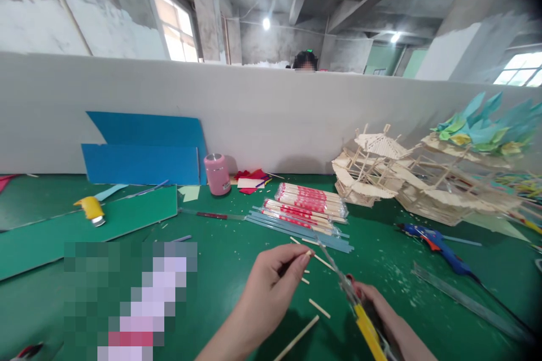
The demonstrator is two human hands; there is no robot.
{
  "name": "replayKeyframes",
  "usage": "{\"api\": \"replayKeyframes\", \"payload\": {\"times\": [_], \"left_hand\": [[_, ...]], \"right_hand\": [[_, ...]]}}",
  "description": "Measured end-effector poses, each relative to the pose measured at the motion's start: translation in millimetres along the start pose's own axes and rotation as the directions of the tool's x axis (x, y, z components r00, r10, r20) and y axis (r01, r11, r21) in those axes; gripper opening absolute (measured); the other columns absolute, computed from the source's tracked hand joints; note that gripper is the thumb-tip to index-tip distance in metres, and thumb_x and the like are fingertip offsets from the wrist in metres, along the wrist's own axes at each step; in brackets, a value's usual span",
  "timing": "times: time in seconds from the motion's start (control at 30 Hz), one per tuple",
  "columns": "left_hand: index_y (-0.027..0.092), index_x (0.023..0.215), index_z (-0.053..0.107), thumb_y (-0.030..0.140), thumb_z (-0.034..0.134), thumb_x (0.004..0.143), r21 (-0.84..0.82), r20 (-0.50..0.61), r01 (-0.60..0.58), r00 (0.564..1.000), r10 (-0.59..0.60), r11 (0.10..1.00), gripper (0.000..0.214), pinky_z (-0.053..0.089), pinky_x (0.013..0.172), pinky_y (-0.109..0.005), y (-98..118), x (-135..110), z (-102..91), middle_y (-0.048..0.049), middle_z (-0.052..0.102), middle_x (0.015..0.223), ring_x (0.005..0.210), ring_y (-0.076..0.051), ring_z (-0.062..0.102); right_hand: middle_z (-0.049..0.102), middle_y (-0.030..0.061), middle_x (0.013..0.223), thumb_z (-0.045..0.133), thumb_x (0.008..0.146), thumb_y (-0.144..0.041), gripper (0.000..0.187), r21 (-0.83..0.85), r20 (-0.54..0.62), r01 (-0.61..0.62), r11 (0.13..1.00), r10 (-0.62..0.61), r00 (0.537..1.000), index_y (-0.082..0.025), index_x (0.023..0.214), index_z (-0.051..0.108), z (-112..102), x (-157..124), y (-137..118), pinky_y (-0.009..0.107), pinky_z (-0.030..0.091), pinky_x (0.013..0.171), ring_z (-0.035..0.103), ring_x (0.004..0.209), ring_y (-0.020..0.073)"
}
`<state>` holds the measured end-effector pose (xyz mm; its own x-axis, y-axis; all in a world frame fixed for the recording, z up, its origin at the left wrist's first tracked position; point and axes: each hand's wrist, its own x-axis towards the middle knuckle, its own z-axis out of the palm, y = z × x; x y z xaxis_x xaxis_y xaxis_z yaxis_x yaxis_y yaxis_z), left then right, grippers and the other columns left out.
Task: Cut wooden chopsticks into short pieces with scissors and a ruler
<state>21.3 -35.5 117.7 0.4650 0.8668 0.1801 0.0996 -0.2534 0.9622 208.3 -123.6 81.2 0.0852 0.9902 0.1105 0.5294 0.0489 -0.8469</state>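
My left hand [271, 287] is closed in a pinch on a thin wooden stick, whose tip shows between thumb and forefinger. Just to its right, my right hand [383, 310] grips a yellow-handled cutter [367, 331] with a red part near its pivot. The cutter's long, narrow metal end points up and left, close to the left fingertips; whether it touches the stick I cannot tell. Short cut pieces of stick [319, 308] lie on the green table beneath the hands. A longer stick [296, 338] lies nearer the front edge.
Beyond the hands lie wrapped stick bundles [311, 197] and blue-grey strips [296, 229]. A blue glue gun [436, 245] and a wooden stick model [376, 169] are to the right. Leftward are a pink flask [217, 175], a yellow-handled tool [90, 210] and a green board [139, 215].
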Motion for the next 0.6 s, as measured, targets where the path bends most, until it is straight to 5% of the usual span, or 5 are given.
{"api": "replayKeyframes", "payload": {"times": [0.23,0.6], "left_hand": [[0.016,0.084,0.06,0.024,0.043,0.082,0.114,0.018,-0.137,0.991,0.136,0.984,0.02,0.04,0.061,-0.023,-1.2,-0.2,-0.6,-0.0031,0.059,0.074,0.066,-0.012,0.05],[0.015,0.072,0.055,0.022,0.038,0.084,0.293,0.103,-0.247,0.969,0.226,0.924,0.023,0.035,0.056,-0.023,0.9,-1.5,-2.4,-0.0026,0.055,0.065,0.06,-0.011,0.045]], "right_hand": [[0.061,0.0008,0.055,0.038,0.081,-0.027,0.029,-0.04,-0.009,-0.015,0.999,0.015,1.0,-0.018,0.077,0.065,4.0,19.8,10.5,0.021,0.051,0.06,0.062,0.061,0.0149],[0.066,0.0021,0.067,0.049,0.074,-0.026,0.017,-0.076,-0.034,0.015,0.997,-0.018,0.999,-0.02,0.079,0.064,5.2,20.3,6.4,0.029,0.051,0.069,0.063,0.072,0.0201]]}}
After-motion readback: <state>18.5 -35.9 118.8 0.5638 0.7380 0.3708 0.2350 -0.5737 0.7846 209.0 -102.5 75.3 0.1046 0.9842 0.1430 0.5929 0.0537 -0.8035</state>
